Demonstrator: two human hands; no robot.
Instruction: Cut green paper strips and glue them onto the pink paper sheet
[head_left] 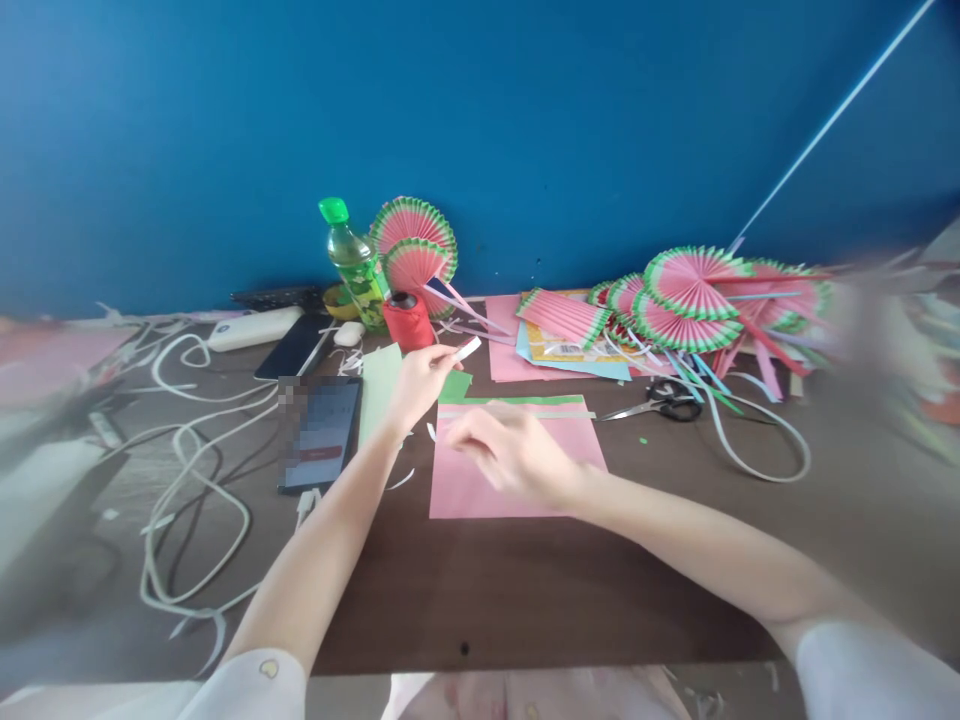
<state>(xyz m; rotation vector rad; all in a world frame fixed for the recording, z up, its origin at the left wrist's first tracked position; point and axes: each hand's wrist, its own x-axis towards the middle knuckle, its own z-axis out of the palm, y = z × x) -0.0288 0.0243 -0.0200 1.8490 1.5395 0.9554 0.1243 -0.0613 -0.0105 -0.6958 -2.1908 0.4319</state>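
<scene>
A pink sheet of paper (457,490) lies on the dark table, with a green strip (559,401) along its far edge and a pale narrow strip just below that. Over the middle of the sheet is my right hand (517,455), its fingers curled together; whatever they may hold is hidden. My left hand (420,385), beyond the sheet's far left corner, pinches a small white strip (467,349) between thumb and fingertips. A green paper piece (454,387) pokes out beside it, and pale green paper (381,375) lies partly under that hand.
Scissors (660,402) lie right of the sheet. Pleated watermelon-patterned paper fans (694,285) are heaped at the back right. A red spool (408,320) and a green-capped bottle (356,265) stand behind my left hand. Phones (322,435) and white cables (180,440) occupy the left.
</scene>
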